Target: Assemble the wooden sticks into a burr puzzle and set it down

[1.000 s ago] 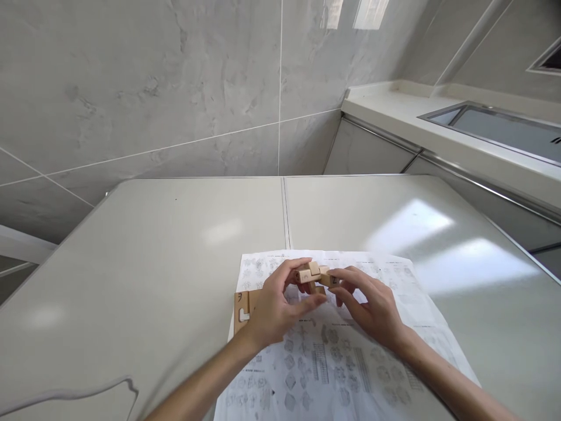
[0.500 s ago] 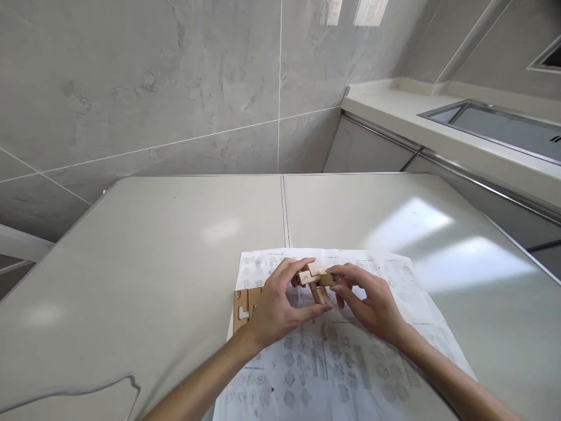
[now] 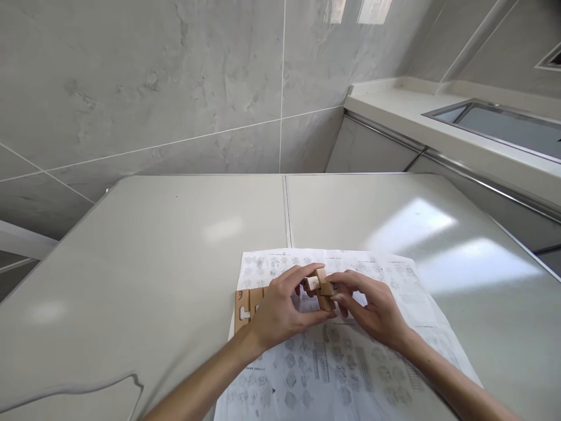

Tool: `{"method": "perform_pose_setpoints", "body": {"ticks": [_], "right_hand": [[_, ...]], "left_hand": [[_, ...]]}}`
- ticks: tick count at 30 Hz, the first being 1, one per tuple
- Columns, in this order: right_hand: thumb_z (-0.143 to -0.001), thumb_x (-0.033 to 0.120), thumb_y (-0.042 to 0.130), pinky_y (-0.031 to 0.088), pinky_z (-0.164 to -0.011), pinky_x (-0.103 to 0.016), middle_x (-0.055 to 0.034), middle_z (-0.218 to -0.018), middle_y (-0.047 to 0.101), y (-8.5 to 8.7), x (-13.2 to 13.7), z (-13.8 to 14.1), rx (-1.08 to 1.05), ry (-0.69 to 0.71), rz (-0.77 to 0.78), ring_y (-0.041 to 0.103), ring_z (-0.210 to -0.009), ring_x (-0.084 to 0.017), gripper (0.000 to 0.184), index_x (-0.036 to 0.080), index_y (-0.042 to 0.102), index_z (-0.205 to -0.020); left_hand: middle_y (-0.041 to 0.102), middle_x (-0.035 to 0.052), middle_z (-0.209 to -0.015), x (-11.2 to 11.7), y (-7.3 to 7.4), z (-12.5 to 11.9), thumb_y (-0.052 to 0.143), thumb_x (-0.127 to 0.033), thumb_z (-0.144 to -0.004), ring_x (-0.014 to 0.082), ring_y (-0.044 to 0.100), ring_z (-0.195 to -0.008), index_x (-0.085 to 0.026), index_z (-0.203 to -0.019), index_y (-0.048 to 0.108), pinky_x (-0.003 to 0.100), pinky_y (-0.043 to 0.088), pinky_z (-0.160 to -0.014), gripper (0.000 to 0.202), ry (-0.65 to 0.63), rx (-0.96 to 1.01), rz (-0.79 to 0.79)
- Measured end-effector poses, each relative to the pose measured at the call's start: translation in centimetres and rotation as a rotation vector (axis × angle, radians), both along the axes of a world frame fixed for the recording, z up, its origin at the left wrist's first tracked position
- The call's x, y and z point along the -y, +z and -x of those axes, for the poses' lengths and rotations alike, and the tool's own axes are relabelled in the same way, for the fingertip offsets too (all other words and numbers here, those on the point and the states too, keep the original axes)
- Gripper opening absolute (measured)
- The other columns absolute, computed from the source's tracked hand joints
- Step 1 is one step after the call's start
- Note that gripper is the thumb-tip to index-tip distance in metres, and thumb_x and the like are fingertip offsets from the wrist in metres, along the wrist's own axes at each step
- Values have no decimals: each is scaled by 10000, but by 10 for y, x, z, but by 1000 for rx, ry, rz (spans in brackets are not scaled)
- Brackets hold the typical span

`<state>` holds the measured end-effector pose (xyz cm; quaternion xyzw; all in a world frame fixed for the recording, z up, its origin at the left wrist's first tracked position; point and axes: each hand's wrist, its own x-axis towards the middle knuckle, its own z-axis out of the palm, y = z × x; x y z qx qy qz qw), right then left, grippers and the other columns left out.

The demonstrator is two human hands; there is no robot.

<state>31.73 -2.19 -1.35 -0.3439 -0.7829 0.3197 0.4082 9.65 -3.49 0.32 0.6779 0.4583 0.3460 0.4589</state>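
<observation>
A small wooden burr puzzle (image 3: 323, 287) of crossing blocks is held between both hands above a printed sheet. My left hand (image 3: 289, 301) is closed on its left side, index finger at the upper end and thumb at the lower end. My right hand (image 3: 366, 298) pinches the block that sticks out on the right, thumb below and fingers above. Dark marks show on some block ends. Left of my left hand lie flat wooden pieces (image 3: 243, 304) with cut-outs and a written mark, partly hidden by that hand.
The printed sheet (image 3: 315, 374) with drawings lies under the hands on a pale table (image 3: 175, 263) with a centre seam. A white cable (image 3: 79, 387) lies at the lower left. Behind stand a grey tiled wall (image 3: 175, 76) and, at right, a counter (image 3: 390, 105) with an inset panel.
The puzzle has turned slightly in my hands, and its blocks now look closer together. Both hands keep hold of it. The whole view has shifted a little.
</observation>
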Motion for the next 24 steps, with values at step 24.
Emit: {"method": "perform_pose_setpoints", "body": {"ticks": [24], "right_hand": [[-1098,617,379,342,-507,-261,25,-588,483,1,-5,-2,-32,123,644,421,-508,-119,560,217,469,-717]], "left_hand": [[612,38,-1191,-1,-6,4,937,-318,-764,219,603,-1082,-395,-1453,575,406,545,-982,783,-130,150,-107]]}}
